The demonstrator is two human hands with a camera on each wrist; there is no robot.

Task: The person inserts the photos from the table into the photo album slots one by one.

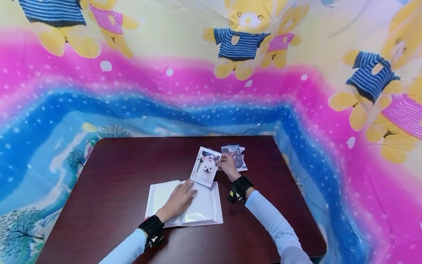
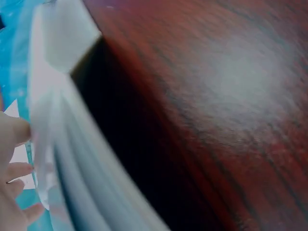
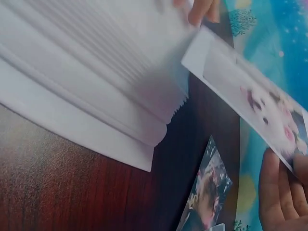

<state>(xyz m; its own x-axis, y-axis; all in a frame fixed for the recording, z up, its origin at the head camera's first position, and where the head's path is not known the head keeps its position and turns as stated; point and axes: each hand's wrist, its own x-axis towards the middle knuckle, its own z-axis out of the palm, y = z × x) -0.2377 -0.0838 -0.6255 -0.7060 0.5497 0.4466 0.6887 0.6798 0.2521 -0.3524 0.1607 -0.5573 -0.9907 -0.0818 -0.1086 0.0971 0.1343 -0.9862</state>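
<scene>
A photo album [image 1: 201,205] lies spread on the table, its clear-sleeved pages facing up. Across its pages rests my left hand [image 1: 179,200], fingers extended toward the upper edge. My right hand [image 1: 229,167] pinches a white-bordered photo [image 1: 205,169] of a fluffy white dog by its right side, thumb on the front. The photo is tilted, and its lower edge overlaps the album's top in the head view. In the right wrist view the same photo [image 3: 260,101] is seen at a slant beside the album's layered page edges [image 3: 110,82].
Behind my right hand lies a small pile of photos [image 1: 233,156], one of them [image 3: 208,192] showing in the right wrist view. The dark wooden table [image 1: 132,161] is bordered by a patterned cloth [image 1: 184,91] at the back and sides.
</scene>
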